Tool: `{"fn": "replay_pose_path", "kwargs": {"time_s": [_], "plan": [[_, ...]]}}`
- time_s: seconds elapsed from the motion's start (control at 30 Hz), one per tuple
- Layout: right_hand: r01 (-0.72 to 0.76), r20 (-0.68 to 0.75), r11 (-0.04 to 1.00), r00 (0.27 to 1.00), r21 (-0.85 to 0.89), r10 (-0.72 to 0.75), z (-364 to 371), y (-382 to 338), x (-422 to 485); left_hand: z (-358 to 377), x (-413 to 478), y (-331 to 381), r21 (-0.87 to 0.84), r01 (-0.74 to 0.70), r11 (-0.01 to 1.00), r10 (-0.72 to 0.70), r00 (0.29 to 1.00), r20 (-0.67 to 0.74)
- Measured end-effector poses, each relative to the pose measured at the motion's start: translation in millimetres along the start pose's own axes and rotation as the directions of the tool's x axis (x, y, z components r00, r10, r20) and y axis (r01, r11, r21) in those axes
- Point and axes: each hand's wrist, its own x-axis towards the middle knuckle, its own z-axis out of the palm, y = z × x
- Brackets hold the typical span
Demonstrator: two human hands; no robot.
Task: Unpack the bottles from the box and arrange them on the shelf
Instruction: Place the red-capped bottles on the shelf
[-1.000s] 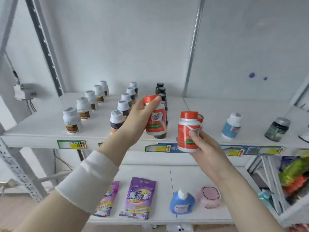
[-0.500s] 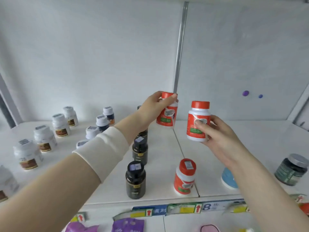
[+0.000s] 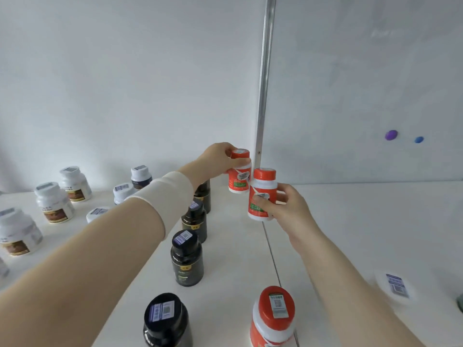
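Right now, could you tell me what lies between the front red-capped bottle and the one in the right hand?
In the head view, only bare shelf and its seam lie between the front bottle and the right hand's held bottle.

The left-held bottle (image 3: 239,180) in the left hand (image 3: 216,159) is showing an orange-red cap, a white shoulder and a red label carrying a white patch and a green band — the right-held bottle (image 3: 263,191) in the right hand (image 3: 290,209) is wearing the same colours. Below the right grip a third red bottle (image 3: 273,319) is showing a grey-white sticker on its red cap. Under the left forearm, black bottles (image 3: 186,259) are carrying lavender stickers and gold marks. Left of that grip, white bottles (image 3: 53,204) are showing brown labels. The sleeve (image 3: 162,194) is looking cream, and beyond the right grip a purple dot (image 3: 391,135) and a blue dot (image 3: 419,139) are marking the pale wall (image 3: 125,71).
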Motion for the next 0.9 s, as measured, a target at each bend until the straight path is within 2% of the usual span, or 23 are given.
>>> {"fn": "replay_pose_path", "kwargs": {"time_s": [0.17, 0.37, 0.9], "plan": [[0.027, 0.002, 0.989, 1.000, -0.142, -0.027, 10, 11, 23, 2, 29, -11, 0.117, -0.015, 0.993, 0.001, 0.994, 0.114], [0.021, 0.061, 0.962, 0.998, -0.271, -0.004, 19, 28, 44, 8, 59, -25, 0.217, -0.031, 0.976, -0.002, 0.988, 0.153], [-0.008, 0.074, 0.967, 0.997, -0.254, 0.028, 29, 47, 81, 26, 96, -40, 0.288, -0.058, 0.956, 0.001, 0.981, 0.194]]}}
